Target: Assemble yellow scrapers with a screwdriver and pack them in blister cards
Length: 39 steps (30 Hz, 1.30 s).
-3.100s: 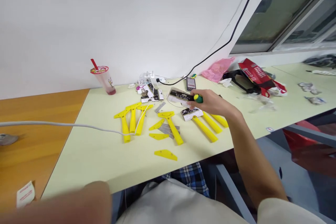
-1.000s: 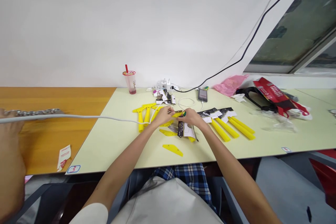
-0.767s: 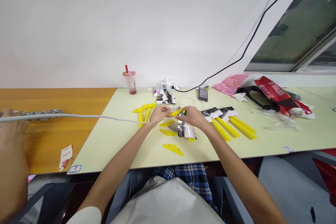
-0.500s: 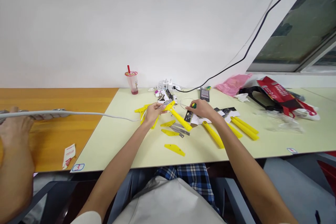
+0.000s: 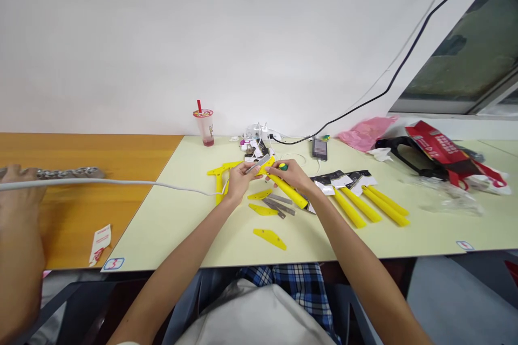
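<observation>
My left hand (image 5: 239, 182) is closed on the head of a yellow scraper (image 5: 288, 190), where a flat metal blade (image 5: 259, 164) lies along the top. The scraper's handle slants down to the right. At the scraper's head, my right hand (image 5: 292, 173) is closed around what looks like a small screwdriver (image 5: 283, 166); only its green handle end shows. Below them lie loose yellow plates (image 5: 270, 238) and several grey metal blades (image 5: 280, 206). Beside my left hand rests another yellow T-shaped scraper (image 5: 219, 179), partly hidden by that hand.
Several yellow handles (image 5: 386, 206) with black-and-white cards lie at right. A phone (image 5: 319, 149), a power strip (image 5: 259, 131) and a drink cup (image 5: 205, 128) stand near the wall. A white cable (image 5: 121, 182) crosses from the left, near another person's hand (image 5: 18, 188).
My right hand has moved left with the green-handled screwdriver, from near the cards to the scraper's head. My left hand still holds the scraper. The view has shifted slightly.
</observation>
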Available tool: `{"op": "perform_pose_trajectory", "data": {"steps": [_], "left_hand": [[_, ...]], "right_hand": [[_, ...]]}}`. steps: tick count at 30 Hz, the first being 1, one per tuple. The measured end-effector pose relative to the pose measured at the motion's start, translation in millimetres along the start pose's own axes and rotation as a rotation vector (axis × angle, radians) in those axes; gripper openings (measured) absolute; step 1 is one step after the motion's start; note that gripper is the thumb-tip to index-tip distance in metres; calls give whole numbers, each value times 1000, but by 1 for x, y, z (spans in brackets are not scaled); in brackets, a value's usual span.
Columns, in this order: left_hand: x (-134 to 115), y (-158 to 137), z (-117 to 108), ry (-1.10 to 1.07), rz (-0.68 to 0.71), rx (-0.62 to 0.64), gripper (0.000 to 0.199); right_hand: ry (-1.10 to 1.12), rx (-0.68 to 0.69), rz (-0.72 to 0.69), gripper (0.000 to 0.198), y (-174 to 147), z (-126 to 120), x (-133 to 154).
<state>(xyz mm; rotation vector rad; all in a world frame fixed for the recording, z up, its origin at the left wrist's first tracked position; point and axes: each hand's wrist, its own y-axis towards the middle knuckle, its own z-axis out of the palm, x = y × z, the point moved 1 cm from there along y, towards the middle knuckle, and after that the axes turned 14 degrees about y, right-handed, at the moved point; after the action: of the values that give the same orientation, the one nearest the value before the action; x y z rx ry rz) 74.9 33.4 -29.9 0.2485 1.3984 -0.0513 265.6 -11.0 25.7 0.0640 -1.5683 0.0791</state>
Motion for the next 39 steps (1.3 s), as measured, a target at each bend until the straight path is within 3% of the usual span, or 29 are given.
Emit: {"op": "perform_pose_trajectory", "data": {"steps": [10,20,29,35,39], "left_hand": [[2,-5,-1,29,-115,17,47],[-4,-5,-2,32,-189,47,50],[-3,-7,1,76,-157,55,54],[0,-5,-1,54,-147,31,56],[-3,-5,-1,57,-178,79,54]], "right_hand": [[146,8,23,38,-2,-6,-36],[182,-7,15,37,-10,-5,-31],[175,10,13,41,-11,-7,-34],[205,-53,20,45,-13,-5,-29],[189,-50,11,44,-12,-5,-30]]}}
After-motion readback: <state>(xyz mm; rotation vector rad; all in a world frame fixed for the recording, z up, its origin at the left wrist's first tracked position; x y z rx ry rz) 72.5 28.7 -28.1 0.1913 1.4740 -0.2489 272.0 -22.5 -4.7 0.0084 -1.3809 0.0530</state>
